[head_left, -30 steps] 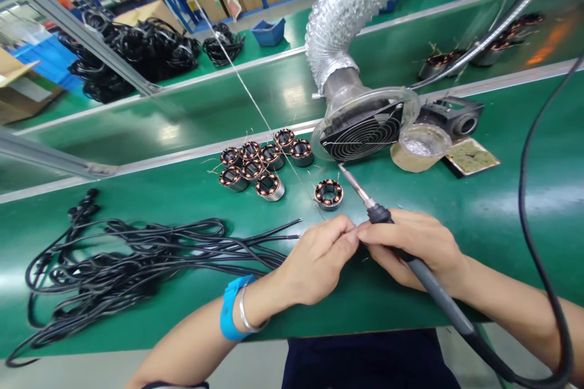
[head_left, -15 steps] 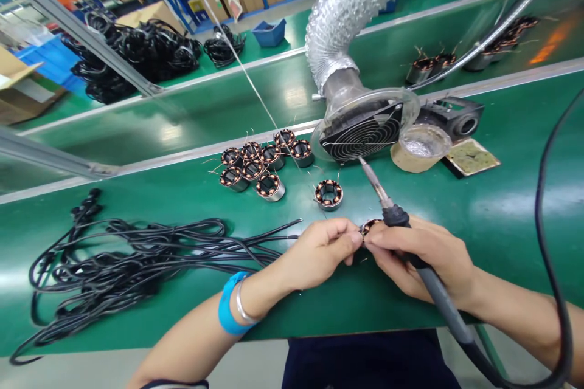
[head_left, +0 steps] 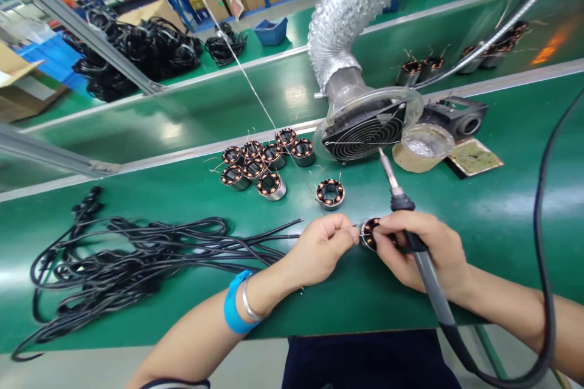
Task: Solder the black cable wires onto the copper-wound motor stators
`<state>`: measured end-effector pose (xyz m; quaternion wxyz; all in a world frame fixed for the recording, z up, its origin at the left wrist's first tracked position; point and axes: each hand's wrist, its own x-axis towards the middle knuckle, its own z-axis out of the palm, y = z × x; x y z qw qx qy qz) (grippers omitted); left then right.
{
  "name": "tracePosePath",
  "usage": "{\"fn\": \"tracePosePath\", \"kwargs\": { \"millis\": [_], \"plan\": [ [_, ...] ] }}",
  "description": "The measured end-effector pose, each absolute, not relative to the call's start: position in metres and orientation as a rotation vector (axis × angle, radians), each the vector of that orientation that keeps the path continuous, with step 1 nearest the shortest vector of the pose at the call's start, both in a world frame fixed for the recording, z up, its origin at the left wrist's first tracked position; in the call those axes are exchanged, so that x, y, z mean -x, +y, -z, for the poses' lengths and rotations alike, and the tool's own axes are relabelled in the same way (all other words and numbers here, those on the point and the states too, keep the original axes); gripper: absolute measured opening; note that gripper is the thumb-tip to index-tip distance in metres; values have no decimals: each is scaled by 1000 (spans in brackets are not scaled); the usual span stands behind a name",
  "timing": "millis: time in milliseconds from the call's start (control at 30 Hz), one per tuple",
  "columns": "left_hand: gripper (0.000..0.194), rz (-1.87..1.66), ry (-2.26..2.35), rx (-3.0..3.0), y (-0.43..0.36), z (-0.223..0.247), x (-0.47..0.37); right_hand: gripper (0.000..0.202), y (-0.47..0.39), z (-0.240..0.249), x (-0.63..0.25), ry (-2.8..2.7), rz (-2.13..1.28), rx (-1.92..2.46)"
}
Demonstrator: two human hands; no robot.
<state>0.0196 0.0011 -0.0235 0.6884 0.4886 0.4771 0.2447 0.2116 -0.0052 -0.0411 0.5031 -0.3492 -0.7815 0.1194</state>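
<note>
My right hand (head_left: 424, 249) is closed around a soldering iron (head_left: 426, 273), whose metal tip points up and away over the bench. Its thumb and forefinger also touch a motor stator (head_left: 368, 234) with copper windings, partly hidden by the fingers. On the stator's left side, my left hand (head_left: 322, 249) pinches what looks like a thin wire at its edge; the fingertips cover most of it. A second stator (head_left: 330, 195) stands just beyond my hands. Several more stators (head_left: 271, 185) are grouped farther back to the left, with thin wire ends sticking up.
Black cables (head_left: 150, 255) lie heaped at the left, ends toward my left forearm. A fume extractor (head_left: 365, 134) with a foil duct (head_left: 335, 30) stands ahead. Beside it are a tub (head_left: 422, 149), an iron stand (head_left: 460, 118) and a sponge tray (head_left: 474, 158). The iron's cord (head_left: 542, 243) loops at the right.
My right hand has shifted slightly, uncovering more of the stator. The soldering iron's tip has swung right and its handle stands steeper. My left hand keeps its pinch.
</note>
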Motion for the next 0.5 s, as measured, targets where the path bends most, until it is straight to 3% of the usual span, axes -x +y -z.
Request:
{"fn": "tracePosePath", "kwargs": {
  "millis": [400,500],
  "plan": [
    [34,-600,1152,-1124,-2,24,-25,33,-5,16,-223,-2062,-270,816],
    [33,-573,1162,-1143,-3,23,-24,46,-14,5,-231,-1985,-291,870]
  ]
}}
